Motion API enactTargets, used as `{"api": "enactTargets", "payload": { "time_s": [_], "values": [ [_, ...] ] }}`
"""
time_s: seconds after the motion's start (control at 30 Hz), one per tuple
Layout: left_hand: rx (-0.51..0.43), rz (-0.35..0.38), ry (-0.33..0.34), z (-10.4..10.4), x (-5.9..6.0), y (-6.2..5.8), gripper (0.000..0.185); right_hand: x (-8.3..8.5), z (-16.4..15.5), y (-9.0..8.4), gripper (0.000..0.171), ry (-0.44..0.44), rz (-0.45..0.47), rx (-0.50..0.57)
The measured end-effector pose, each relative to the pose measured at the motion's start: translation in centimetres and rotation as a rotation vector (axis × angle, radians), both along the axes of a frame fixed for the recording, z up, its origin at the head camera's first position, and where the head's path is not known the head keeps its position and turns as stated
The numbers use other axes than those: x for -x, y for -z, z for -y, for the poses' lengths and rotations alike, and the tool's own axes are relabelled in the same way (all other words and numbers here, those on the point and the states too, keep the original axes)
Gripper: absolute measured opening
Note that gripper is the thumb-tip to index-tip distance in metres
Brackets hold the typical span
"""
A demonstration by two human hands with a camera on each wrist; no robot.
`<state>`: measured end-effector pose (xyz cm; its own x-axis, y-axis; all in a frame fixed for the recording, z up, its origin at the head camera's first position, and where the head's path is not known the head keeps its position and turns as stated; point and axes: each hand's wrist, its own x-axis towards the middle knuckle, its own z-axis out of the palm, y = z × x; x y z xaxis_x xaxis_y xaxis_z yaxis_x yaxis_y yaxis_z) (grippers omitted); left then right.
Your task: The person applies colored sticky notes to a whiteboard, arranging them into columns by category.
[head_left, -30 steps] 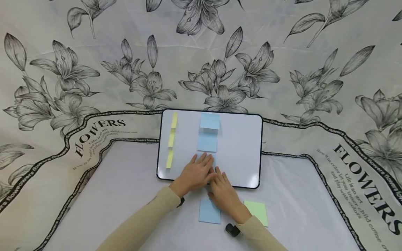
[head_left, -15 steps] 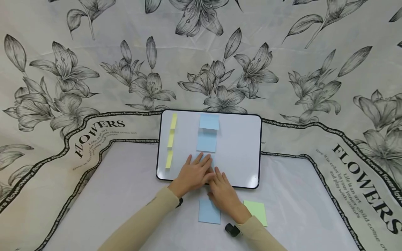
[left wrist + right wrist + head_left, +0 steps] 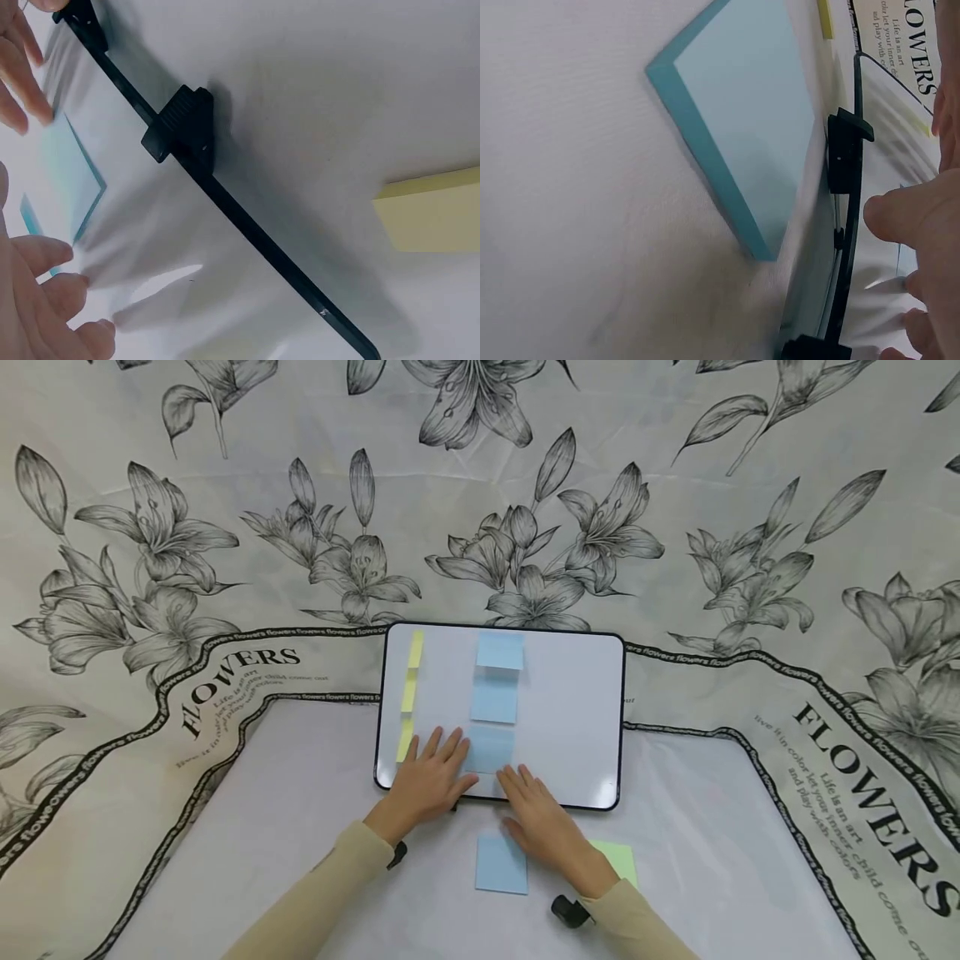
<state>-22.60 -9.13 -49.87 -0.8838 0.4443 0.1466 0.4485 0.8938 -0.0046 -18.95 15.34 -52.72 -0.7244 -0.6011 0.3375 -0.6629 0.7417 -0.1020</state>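
A white board [image 3: 573, 718] with a black rim bears a column of blue sticky notes. The top note [image 3: 500, 652] lifts at its lower edge, with another note [image 3: 493, 700] beneath it. The lowest note [image 3: 489, 750] lies between my hands. My left hand [image 3: 427, 778] rests on the board's lower left with fingers spread, beside that note and near the lowest yellow strip [image 3: 403, 742]. My right hand [image 3: 542, 814] lies over the lower rim, its extended fingertips by the note's lower right corner. Neither hand grips anything.
Nearer me lies a blue sticky-note pad [image 3: 501, 865]. A green pad [image 3: 617, 862] is partly behind my right wrist. The left wrist view shows a yellow pad [image 3: 439, 214] and a black foot [image 3: 180, 127] on the board's rim. Flower-printed cloth [image 3: 360, 560] hangs behind.
My left hand has slid left off the lowest blue note, uncovering it. My right hand has shifted slightly right and down.
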Motion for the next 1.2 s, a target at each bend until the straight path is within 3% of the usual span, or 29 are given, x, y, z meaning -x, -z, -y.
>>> {"api": "enactTargets", "payload": {
  "time_s": [0.27,0.53,0.7,1.0,1.2],
  "values": [
    [-0.039,0.027,0.07,1.1,-2.2,-0.2,0.068,-1.3,-2.3,-1.4,0.064,0.071,0.068,0.036],
    [-0.094,-0.063,0.187,0.8,-4.7,-0.7,0.063,-3.1,-6.7,-2.3,0.065,0.058,0.007,0.078],
    [-0.15,-0.071,0.213,-0.3,-6.2,-0.5,0.065,-4.3,-9.5,-2.5,0.068,0.052,-0.02,0.107],
    [-0.286,0.003,0.249,-3.0,-8.4,0.3,0.067,-7.7,-13.6,-2.2,0.074,0.187,0.001,0.098],
    [-0.302,0.095,0.263,-4.7,-9.5,1.6,0.069,-9.1,-15.5,-1.5,0.077,0.198,0.004,0.112]
  ]
}}
